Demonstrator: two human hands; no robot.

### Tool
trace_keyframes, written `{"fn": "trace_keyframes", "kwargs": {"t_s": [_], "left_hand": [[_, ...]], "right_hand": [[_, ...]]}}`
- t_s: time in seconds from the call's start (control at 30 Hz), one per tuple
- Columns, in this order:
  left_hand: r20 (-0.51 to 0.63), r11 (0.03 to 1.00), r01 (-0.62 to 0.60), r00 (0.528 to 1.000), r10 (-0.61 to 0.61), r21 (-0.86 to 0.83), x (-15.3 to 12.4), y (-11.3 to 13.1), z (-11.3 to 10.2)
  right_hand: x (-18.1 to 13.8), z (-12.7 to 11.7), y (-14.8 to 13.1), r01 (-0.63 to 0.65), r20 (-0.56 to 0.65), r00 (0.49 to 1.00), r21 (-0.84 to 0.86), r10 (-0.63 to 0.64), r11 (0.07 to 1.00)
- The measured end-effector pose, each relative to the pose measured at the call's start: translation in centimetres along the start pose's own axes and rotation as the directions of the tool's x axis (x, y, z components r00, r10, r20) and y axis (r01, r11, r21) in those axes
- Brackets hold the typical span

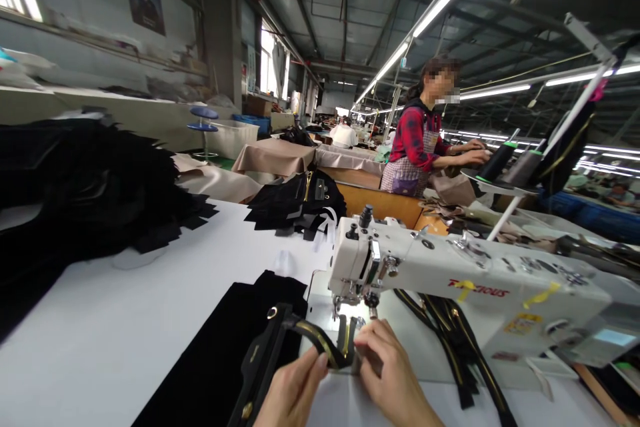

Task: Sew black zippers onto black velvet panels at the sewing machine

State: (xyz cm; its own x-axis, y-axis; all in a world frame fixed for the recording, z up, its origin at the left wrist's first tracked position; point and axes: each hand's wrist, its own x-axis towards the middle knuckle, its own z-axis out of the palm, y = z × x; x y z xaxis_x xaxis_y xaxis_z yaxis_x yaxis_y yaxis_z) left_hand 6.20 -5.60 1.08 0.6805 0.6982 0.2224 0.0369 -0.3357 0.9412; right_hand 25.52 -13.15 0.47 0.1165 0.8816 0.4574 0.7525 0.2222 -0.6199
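Note:
A black zipper with gold teeth bends in a loop in front of the needle area of a white sewing machine. My left hand pinches the loop between thumb and fingers. Its other stretch stands near the presser foot. There my right hand is closed, fingertips at the tape's right edge; the exact pinch is partly hidden. A black panel with gold fittings lies left of my left hand, on black fabric.
More black zippers lie under the machine arm. Piles of black pieces and a smaller black stack sit on the white table. Thread cones stand at right. Beyond the machine, a person in a checked shirt works.

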Motion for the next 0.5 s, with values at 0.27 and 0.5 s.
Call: {"fn": "trace_keyframes", "kwargs": {"t_s": [0.27,0.5], "left_hand": [[0.016,0.987,0.060,0.998,-0.059,-0.151,0.2,0.4,-0.1],[0.079,0.990,-0.135,0.988,0.131,0.044,-0.1,1.0,-0.6]], "right_hand": [[0.4,-0.3,-0.9,-0.027,0.081,0.996,0.034,0.025,0.999],[0.4,0.2,-0.1,0.028,0.006,1.000,0.089,-0.029,0.996]]}}
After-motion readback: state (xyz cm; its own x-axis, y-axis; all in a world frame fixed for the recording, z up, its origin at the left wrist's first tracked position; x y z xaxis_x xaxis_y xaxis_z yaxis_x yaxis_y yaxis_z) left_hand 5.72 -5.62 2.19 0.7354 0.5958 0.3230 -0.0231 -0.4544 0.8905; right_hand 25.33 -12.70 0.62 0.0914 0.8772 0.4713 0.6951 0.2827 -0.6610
